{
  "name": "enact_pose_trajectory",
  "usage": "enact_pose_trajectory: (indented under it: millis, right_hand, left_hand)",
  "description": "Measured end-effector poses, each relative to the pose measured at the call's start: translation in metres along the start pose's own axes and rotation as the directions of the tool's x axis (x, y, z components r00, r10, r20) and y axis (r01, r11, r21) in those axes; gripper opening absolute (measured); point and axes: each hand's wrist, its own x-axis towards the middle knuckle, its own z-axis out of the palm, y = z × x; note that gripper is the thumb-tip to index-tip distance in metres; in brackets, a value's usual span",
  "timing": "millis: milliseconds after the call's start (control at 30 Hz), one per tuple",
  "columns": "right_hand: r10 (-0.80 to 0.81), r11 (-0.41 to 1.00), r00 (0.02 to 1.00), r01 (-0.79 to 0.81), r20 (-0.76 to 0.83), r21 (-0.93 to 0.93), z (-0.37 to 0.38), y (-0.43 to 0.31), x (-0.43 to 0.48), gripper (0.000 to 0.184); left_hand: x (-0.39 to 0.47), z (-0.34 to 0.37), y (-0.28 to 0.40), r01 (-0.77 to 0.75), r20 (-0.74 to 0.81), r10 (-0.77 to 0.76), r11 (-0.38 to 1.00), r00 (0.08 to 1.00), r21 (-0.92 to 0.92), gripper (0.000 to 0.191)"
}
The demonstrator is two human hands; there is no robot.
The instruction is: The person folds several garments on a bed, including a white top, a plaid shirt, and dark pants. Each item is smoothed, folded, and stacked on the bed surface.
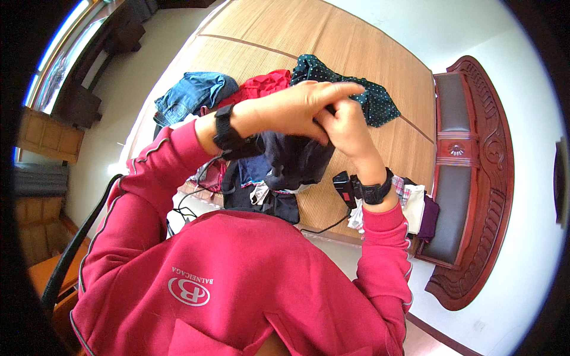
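Close together at mid-picture, both hands are on a black garment [298,162] that hangs below them in loose folds. My left hand [291,107] holds it with the thumb low, its index finger reaching over my right hand [349,124]. The right fingers are curled in at the garment's upper edge; the exact grip is partly hidden. Behind the hands lies a dark green polka-dot garment [380,102], beside a red garment [267,82] and blue denim clothing [196,95]. Nearer my body are a navy cloth [253,170] and a black garment [285,207].
The clothes lie on a bed with a woven mat [356,49]. Folded clothes, one cream [414,209] and one purple [429,219], are by the carved wooden headboard [490,151]. Black cables [325,230] run near both wrists, which carry black straps.
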Motion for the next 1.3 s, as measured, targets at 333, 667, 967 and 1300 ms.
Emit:
enact_pose_trajectory:
  millis: [333,667,967,1300]
  right_hand:
    - [0.212,0.891,0.975,-0.221,0.066,0.396,-0.003,0.032,-0.033,0.044]
    - [0.127,0.988,0.891,-0.076,-0.436,0.133,-0.026,0.101,-0.073,0.020]
    - [-0.077,0.983,0.879,-0.011,-0.471,-0.181,0.009,0.089,-0.080,0.023]
    - [0.117,0.992,0.813,-0.120,-0.570,0.033,0.039,0.097,-0.114,0.015]
  left_hand:
    - [0.019,-0.048,-0.016,0.084,0.166,-0.105,0.988,0.981,0.126,0.028]
    - [0.043,-0.123,0.058,0.067,0.059,-0.100,0.909,0.993,0.412,0.017]
    - [0.067,-0.139,0.079,0.001,0.062,-0.038,0.860,0.997,0.511,0.019]
    - [0.079,-0.141,0.107,0.090,0.045,-0.130,0.857,0.990,0.507,0.020]
